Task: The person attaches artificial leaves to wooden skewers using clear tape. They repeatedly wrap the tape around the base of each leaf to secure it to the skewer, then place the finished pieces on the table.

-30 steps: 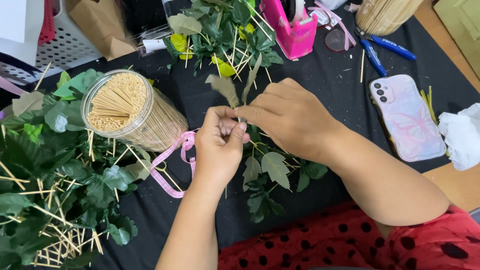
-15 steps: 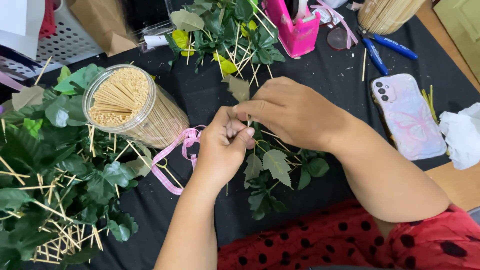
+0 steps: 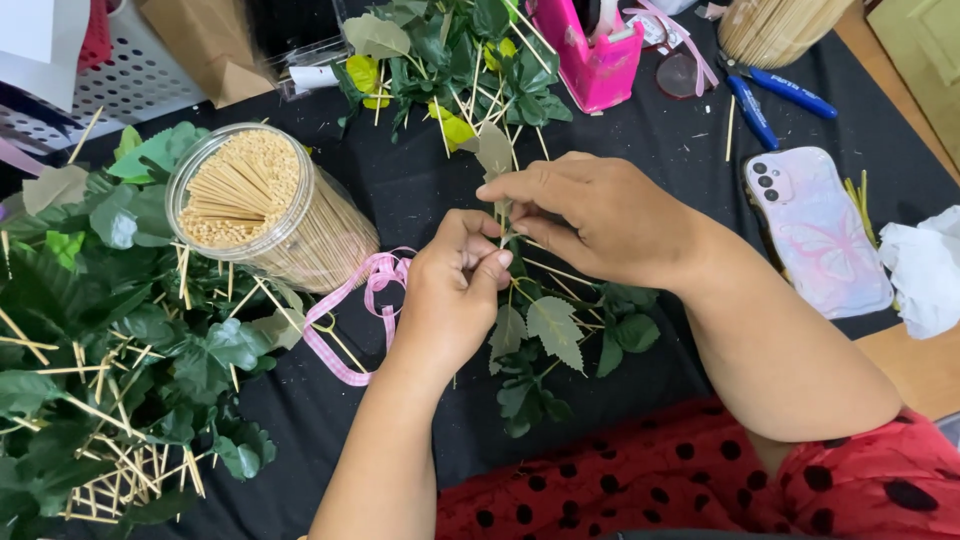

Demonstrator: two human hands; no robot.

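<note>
Green leaf (image 3: 494, 152) on a thin stick stands between both hands at mid-table: the left hand (image 3: 452, 290) has its grip pressed together, thumb and fingers pinching the stem low down, while the right hand (image 3: 590, 215) comes in from the right with its fingertips closed on the same stem just above. Under them lie loose leaf sprigs (image 3: 555, 340) on the black table (image 3: 420, 190). Just left, a pink gingham ribbon (image 3: 350, 320) curls beside a clear jar of wooden sticks (image 3: 265, 215) lying tilted. Far left, a big heap of leaves already on sticks (image 3: 100, 360) suggests much of the work is done; the second pile at the far edge (image 3: 450, 60) and the loose sprigs look left to do. To the right lie a phone (image 3: 815, 230) and blue pliers (image 3: 765, 100).
</note>
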